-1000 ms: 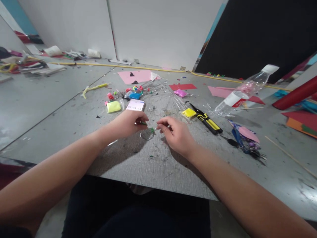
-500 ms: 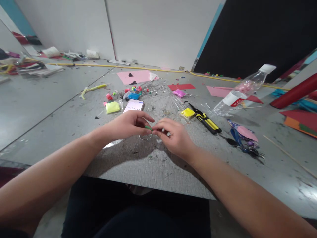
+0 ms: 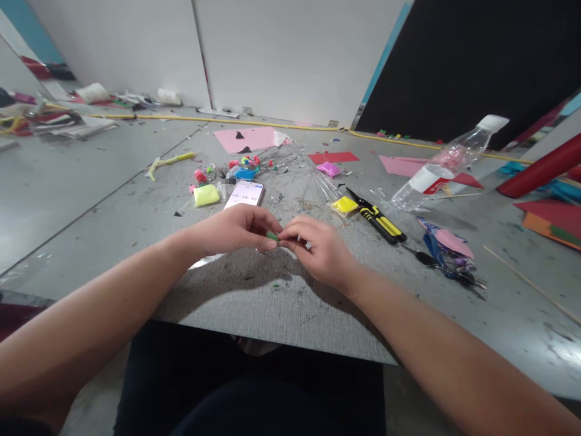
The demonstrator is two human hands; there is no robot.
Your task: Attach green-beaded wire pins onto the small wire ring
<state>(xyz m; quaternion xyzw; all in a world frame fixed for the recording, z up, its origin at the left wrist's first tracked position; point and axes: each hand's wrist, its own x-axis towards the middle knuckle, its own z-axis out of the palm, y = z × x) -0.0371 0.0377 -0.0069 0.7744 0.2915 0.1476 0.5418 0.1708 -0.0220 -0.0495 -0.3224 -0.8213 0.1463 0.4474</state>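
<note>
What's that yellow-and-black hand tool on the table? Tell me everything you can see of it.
The hand tool looks like pliers or snips: a dark, tapering, metal-looking head and two black handles with yellow panels, close together. It lies on the grey table, head pointing away from the person and leftward, beside a yellow packet. No hand touches it.

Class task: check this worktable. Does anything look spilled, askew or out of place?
Yes: dark specks litter the tabletop below the left hand and right hand, and clear plastic lies strewn beyond the phone, untidy for a work surface. The bottle looks tilted, though lens distortion near the picture's edge may explain that.
</note>
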